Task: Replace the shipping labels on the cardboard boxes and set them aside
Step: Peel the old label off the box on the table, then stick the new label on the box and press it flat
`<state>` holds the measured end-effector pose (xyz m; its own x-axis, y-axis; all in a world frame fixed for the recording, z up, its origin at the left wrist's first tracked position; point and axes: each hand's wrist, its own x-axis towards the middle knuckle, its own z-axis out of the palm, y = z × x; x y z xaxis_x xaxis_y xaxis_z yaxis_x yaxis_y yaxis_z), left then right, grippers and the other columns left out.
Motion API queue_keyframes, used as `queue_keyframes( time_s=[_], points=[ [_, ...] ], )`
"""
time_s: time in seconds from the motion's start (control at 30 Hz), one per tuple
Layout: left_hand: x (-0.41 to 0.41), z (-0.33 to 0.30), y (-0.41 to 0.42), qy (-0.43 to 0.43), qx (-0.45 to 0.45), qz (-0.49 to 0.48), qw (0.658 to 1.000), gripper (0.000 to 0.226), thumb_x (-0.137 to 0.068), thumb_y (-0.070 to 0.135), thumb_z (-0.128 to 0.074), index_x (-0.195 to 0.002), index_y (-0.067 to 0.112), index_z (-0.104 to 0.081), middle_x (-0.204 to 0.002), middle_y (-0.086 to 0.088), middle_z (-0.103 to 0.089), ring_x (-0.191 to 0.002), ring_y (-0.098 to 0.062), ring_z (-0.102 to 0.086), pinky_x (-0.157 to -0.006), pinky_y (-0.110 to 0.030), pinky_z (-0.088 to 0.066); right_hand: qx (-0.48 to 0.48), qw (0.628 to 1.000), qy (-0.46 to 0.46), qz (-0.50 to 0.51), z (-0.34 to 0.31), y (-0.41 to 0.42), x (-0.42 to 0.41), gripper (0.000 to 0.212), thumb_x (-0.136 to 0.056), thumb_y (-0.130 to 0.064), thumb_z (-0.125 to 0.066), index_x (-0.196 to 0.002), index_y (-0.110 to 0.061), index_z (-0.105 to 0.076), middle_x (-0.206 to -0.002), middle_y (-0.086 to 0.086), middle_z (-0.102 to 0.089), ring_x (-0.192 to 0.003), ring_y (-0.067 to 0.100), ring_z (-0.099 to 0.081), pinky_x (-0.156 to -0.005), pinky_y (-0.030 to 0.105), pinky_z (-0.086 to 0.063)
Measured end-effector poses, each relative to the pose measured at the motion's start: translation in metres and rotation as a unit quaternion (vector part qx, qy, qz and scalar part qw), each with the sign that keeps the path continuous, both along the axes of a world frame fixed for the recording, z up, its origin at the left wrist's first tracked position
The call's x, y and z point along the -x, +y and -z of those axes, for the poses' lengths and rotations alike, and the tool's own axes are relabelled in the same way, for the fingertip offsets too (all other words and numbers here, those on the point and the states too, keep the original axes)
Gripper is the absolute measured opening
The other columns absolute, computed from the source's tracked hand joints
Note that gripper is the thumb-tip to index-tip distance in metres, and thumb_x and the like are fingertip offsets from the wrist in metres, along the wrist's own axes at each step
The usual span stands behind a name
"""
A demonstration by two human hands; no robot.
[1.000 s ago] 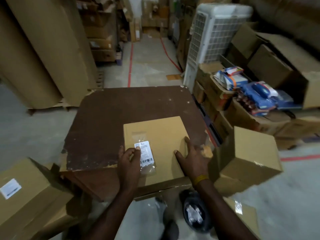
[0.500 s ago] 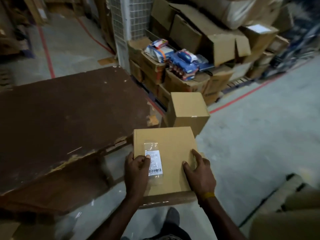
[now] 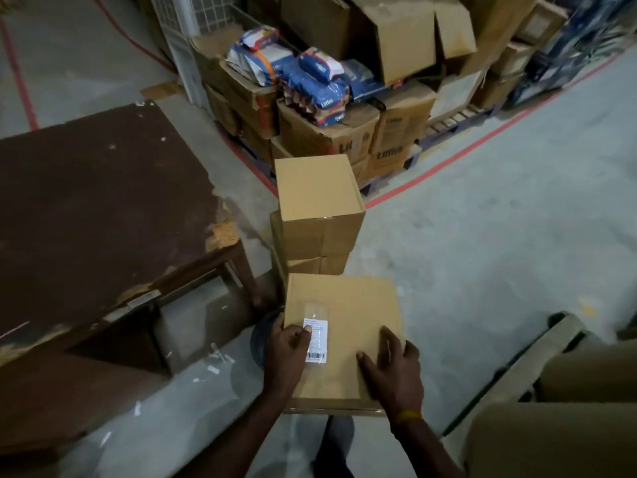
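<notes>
I hold a flat cardboard box [image 3: 348, 305] in the air with both hands, just right of the brown table [image 3: 96, 201]. My left hand [image 3: 286, 353] grips its left edge, the thumb pressing on a white barcode label [image 3: 319, 339] under clear tape. My right hand [image 3: 393, 370] grips the near right part, fingers spread across the top and over the edge. Directly beyond the held box stands a stack of plain cardboard boxes [image 3: 317, 188] on the floor.
A pallet of worn cartons topped with blue packets [image 3: 317, 81] stands behind the stack. A red floor line [image 3: 448, 160] runs along it. More cardboard [image 3: 551, 436] fills the bottom right corner. Bare grey concrete floor [image 3: 482, 253] lies to the right.
The box has come off the table and swung right, now held over the floor near the stack. My view turned right with it. Both hands keep the same grip.
</notes>
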<state>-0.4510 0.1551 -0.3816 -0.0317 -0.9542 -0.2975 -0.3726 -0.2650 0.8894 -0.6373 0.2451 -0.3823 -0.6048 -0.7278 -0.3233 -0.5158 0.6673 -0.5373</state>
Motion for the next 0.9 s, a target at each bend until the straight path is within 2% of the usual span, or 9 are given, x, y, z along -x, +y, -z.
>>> queue_keyframes(
  time_s=[0.07, 0.2, 0.3, 0.4, 0.5, 0.57, 0.73, 0.83, 0.9],
  points=[
    [0.031, 0.026, -0.013, 0.001, -0.007, -0.001, 1.000, 0.014, -0.092, 0.012, -0.068, -0.079, 0.013, -0.071, -0.126, -0.003, -0.065, -0.088, -0.011, -0.065, -0.082, -0.031, -0.051, -0.012, 1.000, -0.009, 0.006, 0.027, -0.012, 0.031, 0.078, -0.076, -0.062, -0.071, -0.144, -0.040, -0.040, -0.136, 0.008, -0.040, -0.119, 0.031, -0.051, -0.086, 0.048, -0.054],
    [0.089, 0.082, -0.041, 0.015, -0.036, -0.008, 0.999, 0.012, -0.086, 0.038, -0.064, -0.076, 0.045, -0.068, -0.114, -0.001, -0.070, -0.086, -0.013, -0.070, -0.080, -0.042, -0.058, -0.021, 1.000, -0.001, 0.008, 0.086, -0.039, 0.087, 0.075, -0.077, -0.061, -0.072, -0.142, -0.039, -0.043, -0.135, 0.009, -0.040, -0.118, 0.033, -0.052, -0.085, 0.050, -0.055],
    [0.123, 0.129, -0.062, 0.009, -0.049, -0.017, 0.999, 0.018, -0.086, 0.042, -0.064, -0.073, 0.029, -0.068, -0.114, 0.001, -0.070, -0.082, -0.009, -0.070, -0.076, -0.041, -0.059, -0.018, 1.000, 0.007, 0.001, 0.134, -0.061, 0.123, 0.076, -0.076, -0.061, -0.073, -0.142, -0.038, -0.043, -0.138, 0.010, -0.039, -0.118, 0.035, -0.052, -0.086, 0.050, -0.055],
    [0.150, 0.171, -0.088, 0.022, -0.058, -0.034, 0.997, 0.025, -0.094, 0.024, -0.068, -0.071, 0.017, -0.065, -0.105, 0.015, -0.066, -0.073, 0.007, -0.065, -0.071, -0.021, -0.055, -0.003, 1.000, 0.023, -0.014, 0.179, -0.087, 0.152, 0.076, -0.076, -0.060, -0.074, -0.142, -0.037, -0.044, -0.140, 0.009, -0.038, -0.120, 0.033, -0.050, -0.087, 0.049, -0.055],
    [0.162, 0.217, -0.115, 0.030, -0.056, -0.058, 0.996, 0.025, -0.091, 0.037, -0.067, -0.071, 0.023, -0.065, -0.092, 0.006, -0.069, -0.075, -0.011, -0.068, -0.073, -0.038, -0.058, 0.002, 0.999, 0.037, -0.032, 0.228, -0.115, 0.173, 0.075, -0.078, -0.059, -0.073, -0.143, -0.033, -0.046, -0.143, 0.012, -0.038, -0.124, 0.035, -0.049, -0.093, 0.050, -0.052],
    [0.164, 0.249, -0.130, 0.014, -0.067, -0.058, 0.996, 0.035, -0.085, 0.051, -0.062, -0.075, 0.017, -0.066, -0.080, -0.004, -0.070, -0.070, -0.021, -0.066, -0.068, -0.040, -0.054, -0.015, 0.996, 0.058, -0.071, 0.265, -0.129, 0.179, 0.076, -0.080, -0.064, -0.065, -0.145, -0.030, -0.047, -0.151, 0.018, -0.033, -0.131, 0.039, -0.045, -0.101, 0.053, -0.047],
    [0.155, 0.304, -0.126, -0.036, -0.066, -0.037, 0.997, 0.040, -0.092, 0.039, -0.062, -0.073, 0.004, -0.066, -0.069, -0.007, -0.069, -0.063, -0.024, -0.062, -0.063, -0.039, -0.050, -0.065, 0.982, 0.078, -0.158, 0.325, -0.133, 0.151, 0.084, -0.090, -0.053, -0.062, -0.158, -0.026, -0.022, -0.164, 0.025, -0.001, -0.151, 0.041, -0.007, -0.120, 0.054, -0.012],
    [0.139, 0.320, -0.108, -0.049, -0.057, -0.082, 0.994, 0.037, -0.095, 0.031, -0.065, -0.064, 0.013, -0.059, -0.057, 0.004, -0.057, -0.054, -0.010, -0.049, -0.059, -0.035, -0.041, 0.064, 0.984, 0.078, -0.145, 0.328, -0.125, 0.120, 0.068, -0.089, -0.030, -0.068, -0.150, -0.020, -0.040, -0.156, 0.023, -0.030, -0.143, 0.040, -0.031, -0.114, 0.055, -0.034],
    [0.126, 0.324, -0.093, -0.028, -0.060, -0.100, 0.993, 0.035, -0.096, 0.023, -0.066, -0.062, 0.018, -0.057, -0.054, 0.005, -0.055, -0.051, -0.002, -0.046, -0.055, -0.030, -0.038, 0.144, 0.977, 0.037, -0.153, 0.323, -0.120, 0.089, 0.057, -0.090, -0.023, -0.061, -0.145, -0.020, -0.047, -0.141, 0.013, -0.050, -0.127, 0.029, -0.048, -0.104, 0.043, -0.046]
  ],
)
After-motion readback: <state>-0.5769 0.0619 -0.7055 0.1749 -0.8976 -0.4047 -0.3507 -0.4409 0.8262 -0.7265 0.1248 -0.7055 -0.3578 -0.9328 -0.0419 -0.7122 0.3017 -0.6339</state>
